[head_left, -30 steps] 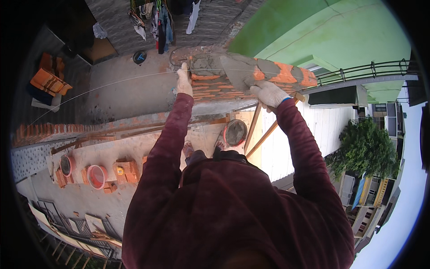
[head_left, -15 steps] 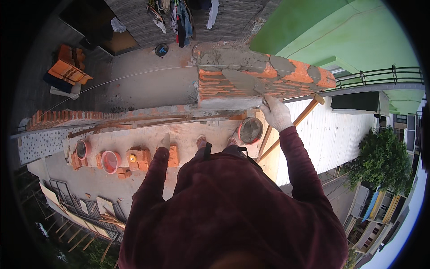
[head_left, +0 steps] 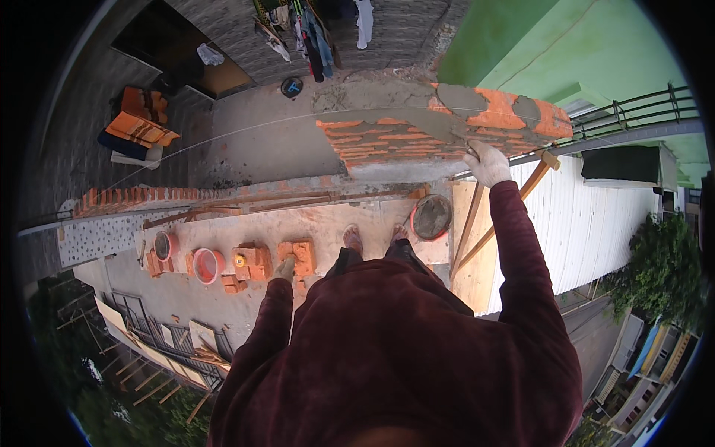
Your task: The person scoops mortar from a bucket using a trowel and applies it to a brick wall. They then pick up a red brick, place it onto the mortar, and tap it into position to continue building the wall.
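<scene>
My gloved right hand (head_left: 488,164) is closed around the handle of a trowel (head_left: 441,127), whose grey blade lies along the upper edge of a brick wall (head_left: 380,141). Wet mortar (head_left: 372,98) covers much of the wall's top, and bare orange brick shows through toward its right end. My left hand (head_left: 284,268) hangs low at my left side and looks, from above, to be right beside a stack of orange bricks (head_left: 302,255). Its fingers are too small to make out, and I cannot tell whether it touches the bricks.
A tub of mortar (head_left: 432,217) stands by my right foot. Further left are more bricks (head_left: 253,261), a pink bucket (head_left: 208,265) and a smaller bucket (head_left: 165,244). A taut string (head_left: 223,136) crosses above the wall. Wooden props (head_left: 514,205) lean beside white corrugated roofing (head_left: 581,216).
The trowel and my right hand have slid right along the wall's edge, leaving smoother mortar. My left hand has shifted beside the brick stack. The whole view has turned a little.
</scene>
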Demonstrator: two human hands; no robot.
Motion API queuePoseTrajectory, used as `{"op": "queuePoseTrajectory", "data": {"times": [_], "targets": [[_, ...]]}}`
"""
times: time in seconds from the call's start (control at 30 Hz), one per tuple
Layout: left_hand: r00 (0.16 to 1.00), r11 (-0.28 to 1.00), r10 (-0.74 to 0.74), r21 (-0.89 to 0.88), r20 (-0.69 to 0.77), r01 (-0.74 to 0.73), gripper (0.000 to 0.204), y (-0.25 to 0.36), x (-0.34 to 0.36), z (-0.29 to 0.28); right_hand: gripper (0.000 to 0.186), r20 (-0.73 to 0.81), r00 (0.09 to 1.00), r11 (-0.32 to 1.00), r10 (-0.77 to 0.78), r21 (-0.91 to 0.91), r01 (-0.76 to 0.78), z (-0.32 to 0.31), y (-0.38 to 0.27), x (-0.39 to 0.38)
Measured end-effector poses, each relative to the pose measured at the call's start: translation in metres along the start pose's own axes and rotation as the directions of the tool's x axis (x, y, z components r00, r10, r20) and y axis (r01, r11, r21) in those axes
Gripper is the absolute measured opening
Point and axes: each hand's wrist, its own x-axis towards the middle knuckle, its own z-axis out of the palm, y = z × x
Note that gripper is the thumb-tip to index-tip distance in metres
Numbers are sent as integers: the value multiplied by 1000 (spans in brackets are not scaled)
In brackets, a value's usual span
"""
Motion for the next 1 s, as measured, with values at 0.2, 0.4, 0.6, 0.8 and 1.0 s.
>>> {"op": "queuePoseTrajectory", "data": {"times": [0.2, 0.4, 0.6, 0.8, 1.0], "targets": [[977, 975, -215, 52, 8, 215, 69, -81, -4, -7, 33, -161, 987, 969, -9, -246, -31, -78, 53, -86], [975, 966, -191, 197, 110, 167, 56, -106, 43, 8, 41, -305, 903, 795, -301, -604, 61, -131, -100, -38], [982, 984, 160, -89, 97, -151, 56, -22, 87, 53, 44, 9, 883, 520, -469, -805, 285, -59, -230, 99], [985, 942, 149, -315, 90, -114, 59, 23, 37, 57, 20, 64, 916, 469, -397, -843, 263, -28, -212, 115], [944, 944, -322, -53, 75, 326, 60, -143, 44, -7, 22, 53, 976, 511, -210, -846, 156, -66, -149, 98]]}}
